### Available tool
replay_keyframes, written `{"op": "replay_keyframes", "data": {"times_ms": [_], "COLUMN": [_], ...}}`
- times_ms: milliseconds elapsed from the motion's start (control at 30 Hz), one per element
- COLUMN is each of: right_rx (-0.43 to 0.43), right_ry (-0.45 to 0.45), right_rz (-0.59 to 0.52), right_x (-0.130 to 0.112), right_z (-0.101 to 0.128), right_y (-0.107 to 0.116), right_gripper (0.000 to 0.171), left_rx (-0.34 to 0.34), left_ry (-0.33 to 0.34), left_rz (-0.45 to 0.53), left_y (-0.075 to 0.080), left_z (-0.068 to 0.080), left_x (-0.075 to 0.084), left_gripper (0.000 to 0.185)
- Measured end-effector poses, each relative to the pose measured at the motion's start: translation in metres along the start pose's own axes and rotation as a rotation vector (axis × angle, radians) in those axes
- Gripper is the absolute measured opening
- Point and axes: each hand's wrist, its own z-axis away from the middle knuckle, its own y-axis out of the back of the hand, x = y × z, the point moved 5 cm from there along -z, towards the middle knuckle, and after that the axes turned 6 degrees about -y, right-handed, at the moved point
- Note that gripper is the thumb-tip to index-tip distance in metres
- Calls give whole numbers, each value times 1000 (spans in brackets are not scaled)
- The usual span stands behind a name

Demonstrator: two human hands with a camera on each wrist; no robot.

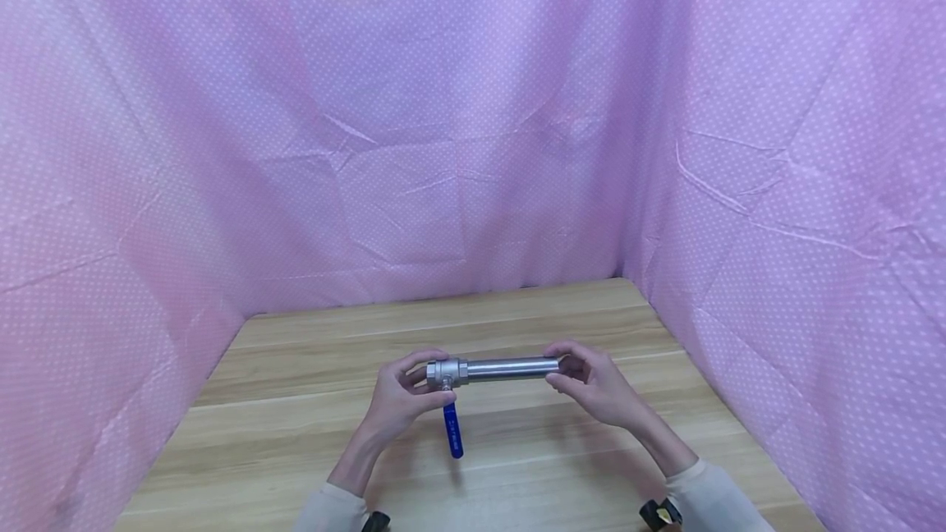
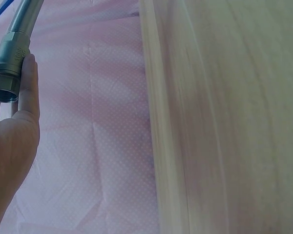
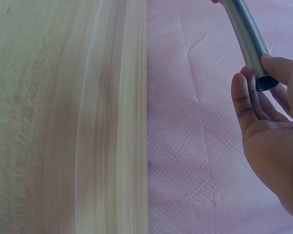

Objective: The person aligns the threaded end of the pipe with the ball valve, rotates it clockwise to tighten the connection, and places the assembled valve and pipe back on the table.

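A steel ball valve (image 1: pixel 447 371) joined end to end with a straight metal pipe (image 1: pixel 510 369) is held level above the table. My left hand (image 1: pixel 399 392) grips the valve body, its thumb by the stem and its fingers round the far side. From the valve, a blue lever handle (image 1: pixel 454 432) points down toward me. My right hand (image 1: pixel 594 384) pinches the pipe's free end between thumb and fingers. In the left wrist view the valve's open threaded end (image 2: pixel 4 87) shows near the palm. The right wrist view shows the pipe's hollow end (image 3: pixel 266 83).
A wood-grain table (image 1: pixel 296 433) lies under both hands. Pink dotted cloth (image 1: pixel 443 146) hangs along the back and both sides of it. Dark bands (image 1: pixel 375 522) sit at the wrists, below light sleeves (image 1: pixel 713 499).
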Motion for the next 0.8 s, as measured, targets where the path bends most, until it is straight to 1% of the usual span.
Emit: {"op": "replay_keyframes", "data": {"times_ms": [167,367,600,800], "right_rx": [12,26,28,26], "right_ry": [-4,-16,-58,-95], "right_rz": [31,40,46,46], "right_x": [1,0,0,4], "right_z": [0,1,1,0], "right_y": [0,2,3,4], "right_gripper": [29,28,27,28], "left_rx": [5,-5,-25,-29], "left_ry": [7,13,38,33], "left_rz": [0,8,2,-26], "left_y": [0,-2,-4,-3], "left_z": [0,0,-1,-4], "left_x": [0,1,1,0], "left_gripper": [66,68,70,72]}}
